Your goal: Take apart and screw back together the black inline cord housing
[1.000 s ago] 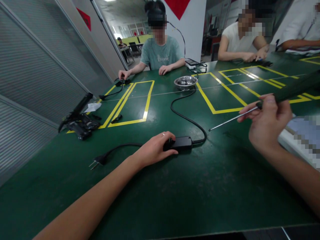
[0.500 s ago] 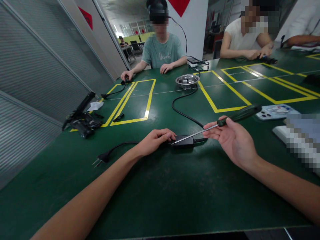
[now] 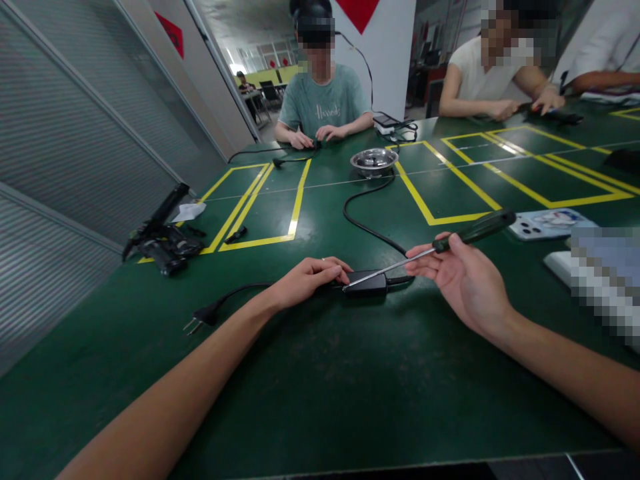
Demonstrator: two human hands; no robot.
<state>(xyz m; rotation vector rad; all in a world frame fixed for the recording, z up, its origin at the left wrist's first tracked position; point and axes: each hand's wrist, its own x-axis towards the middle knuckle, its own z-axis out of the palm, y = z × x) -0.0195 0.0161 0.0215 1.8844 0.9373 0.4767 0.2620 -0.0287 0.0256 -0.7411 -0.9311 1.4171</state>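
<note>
A black power adapter [image 3: 369, 283] lies on the green table in front of me. My left hand [image 3: 313, 279] grips its left end, fingers closed over the top. From that side a cord runs to a two-pin plug [image 3: 200, 317]; another black cable [image 3: 367, 223] leaves the right end and winds toward the far side. Between thumb and fingers, my right hand [image 3: 463, 280] holds a screwdriver [image 3: 475, 230] with a dark green handle. Its metal shaft slants down to the left across the adapter, and the tip is at the adapter's left part, near my left fingertips.
A steel bowl [image 3: 374, 161] with small dark contents stands farther back. Black tools and parts [image 3: 167, 243] lie at the left edge. To the right are a phone [image 3: 550, 223] and a blurred-out white object [image 3: 595, 287]. Co-workers sit across the table; yellow tape [image 3: 257, 244] marks its top.
The co-worker opposite has brought a black corded item from the left to in front of their body, both hands at it. My hands, screwdriver and adapter stay nearly the same.
</note>
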